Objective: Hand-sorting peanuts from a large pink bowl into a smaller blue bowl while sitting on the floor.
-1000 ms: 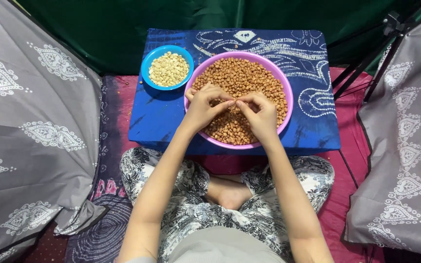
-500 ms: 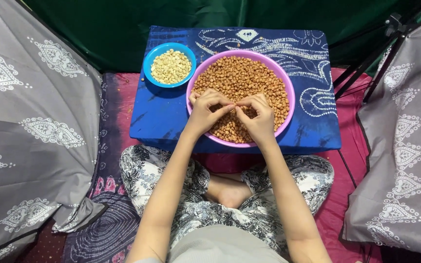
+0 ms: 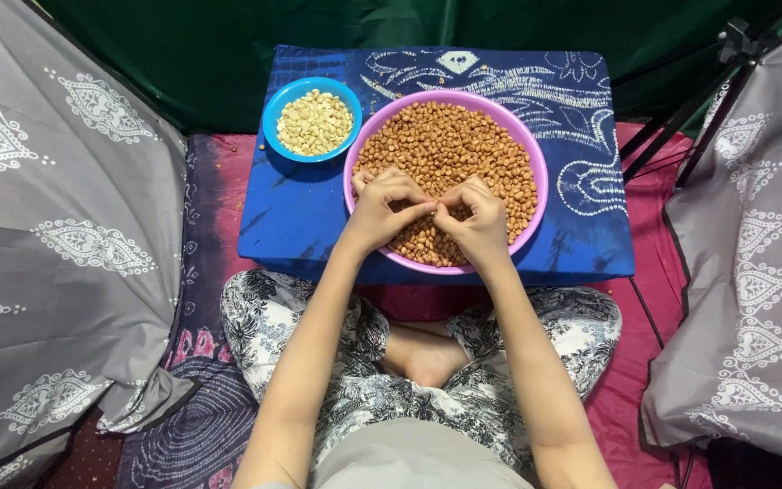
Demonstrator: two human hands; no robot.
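Over the round pink basin [image 3: 536,154], heaped with small brown-skinned peanuts [image 3: 450,145], the left hand [image 3: 384,210] and right hand [image 3: 477,222] met fingertip to fingertip, pinched narrow; what they pinched was too small to tell. Just beside it sat a blue bowl [image 3: 273,113] of pale shelled kernels [image 3: 316,123]. Both rested on a low table draped in patterned blue cloth [image 3: 581,226].

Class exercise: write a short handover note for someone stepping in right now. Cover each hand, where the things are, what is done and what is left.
Left hand and right hand: fingertips meet over the pink bowl, pinching something too small to make out.
Pink bowl: nearly full of brown-skinned peanuts, on the blue cloth-covered table.
Small blue bowl: holds pale skinless peanuts.
Done: a small pale batch.
Left: most of the brown ones.
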